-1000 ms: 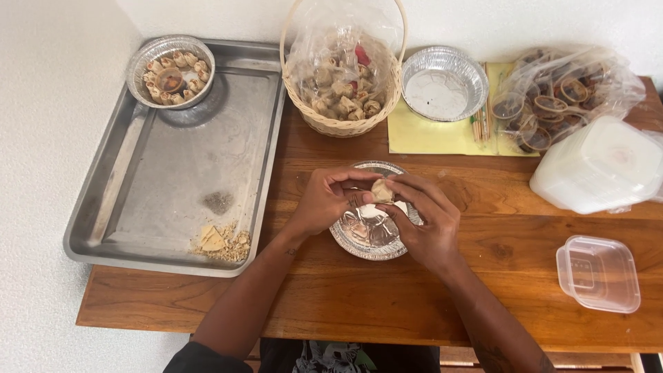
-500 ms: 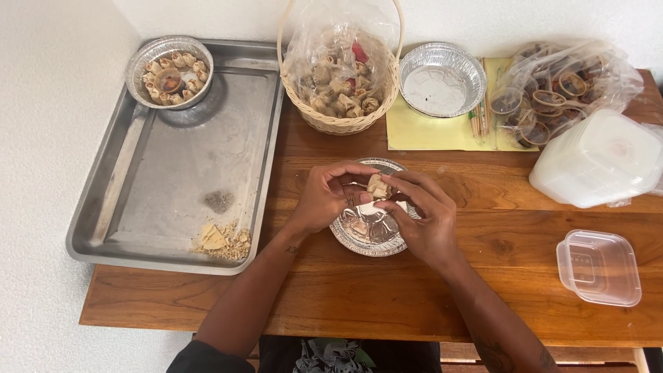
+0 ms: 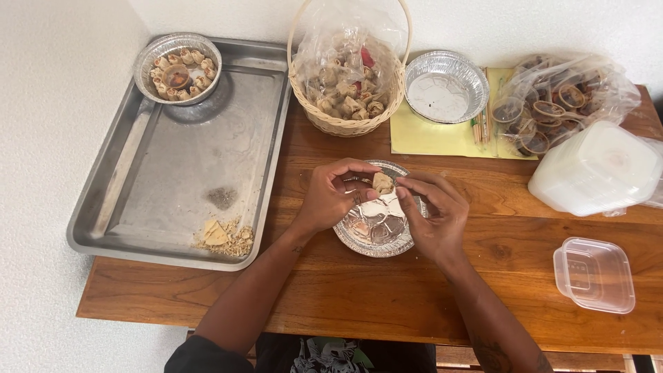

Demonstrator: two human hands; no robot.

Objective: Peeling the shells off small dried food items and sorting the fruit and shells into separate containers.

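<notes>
Now the dumpling (image 3: 382,182) sits higher than a second ago, lifted clear above the foil dish (image 3: 376,228) on the bench (image 3: 387,290), with the left hand (image 3: 333,197) and right hand (image 3: 434,217) both pinching it between fingers (image 3: 407,194), so shaping seems underway.

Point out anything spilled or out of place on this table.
Crumbs and broken pastry bits lie loose in the near corner of the steel tray, beside a dark smear. Everything else sits upright and orderly.
</notes>
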